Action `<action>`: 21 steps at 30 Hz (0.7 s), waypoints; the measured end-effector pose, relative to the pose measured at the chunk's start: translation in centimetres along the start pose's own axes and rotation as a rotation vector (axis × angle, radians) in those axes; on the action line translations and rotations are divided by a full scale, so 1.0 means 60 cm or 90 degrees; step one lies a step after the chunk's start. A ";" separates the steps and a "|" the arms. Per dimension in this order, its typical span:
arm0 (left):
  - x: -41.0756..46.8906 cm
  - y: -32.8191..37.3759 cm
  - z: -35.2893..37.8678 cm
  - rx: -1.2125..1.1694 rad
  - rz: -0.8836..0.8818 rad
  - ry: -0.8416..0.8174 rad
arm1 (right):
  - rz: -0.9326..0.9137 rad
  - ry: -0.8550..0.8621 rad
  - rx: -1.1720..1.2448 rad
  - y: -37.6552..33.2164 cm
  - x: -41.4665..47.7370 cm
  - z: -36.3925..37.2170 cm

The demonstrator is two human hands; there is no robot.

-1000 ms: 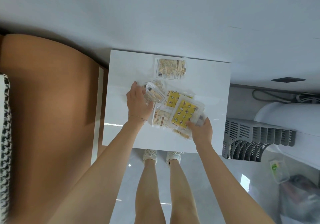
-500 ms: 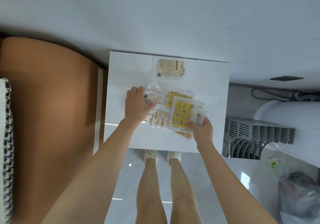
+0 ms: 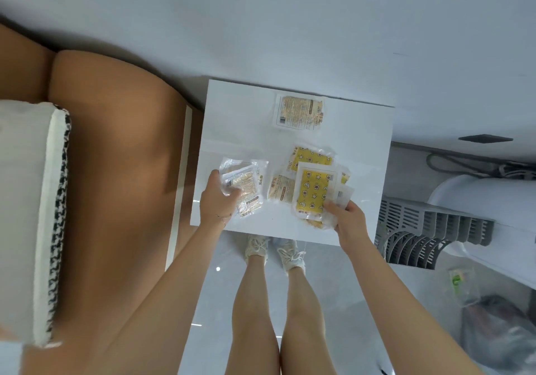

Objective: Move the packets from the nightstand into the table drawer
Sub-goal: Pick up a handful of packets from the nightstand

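Though labels (image 3: 298, 112) blur, left hand (image 3: 219, 202) and right hand (image 3: 349, 219) grip packets (image 3: 314, 192).

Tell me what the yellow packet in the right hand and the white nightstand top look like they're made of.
The yellow packet seems to be thin plastic film, glossy, with a printed yellow panel; its clear sealed border glints and crinkles. The nightstand top looks hard, smooth and glossy white, judging by the light streaks reflected on it; whether it is lacquered board, glass or stone cannot be told.
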State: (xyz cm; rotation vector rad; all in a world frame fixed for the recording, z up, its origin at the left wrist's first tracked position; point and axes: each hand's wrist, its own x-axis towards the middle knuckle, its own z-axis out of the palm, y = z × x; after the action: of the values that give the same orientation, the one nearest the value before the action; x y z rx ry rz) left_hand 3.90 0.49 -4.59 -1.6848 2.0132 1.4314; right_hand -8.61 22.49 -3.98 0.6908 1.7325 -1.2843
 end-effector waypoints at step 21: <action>-0.358 -0.189 -0.253 -0.649 -0.205 0.166 | -0.139 -0.401 -0.441 -0.021 -0.320 0.224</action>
State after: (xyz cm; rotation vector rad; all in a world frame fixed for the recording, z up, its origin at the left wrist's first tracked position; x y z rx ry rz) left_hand 27.53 5.09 10.93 -2.4852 0.9717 2.3875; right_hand 3.79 10.42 11.88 -0.2872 1.5738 -0.8092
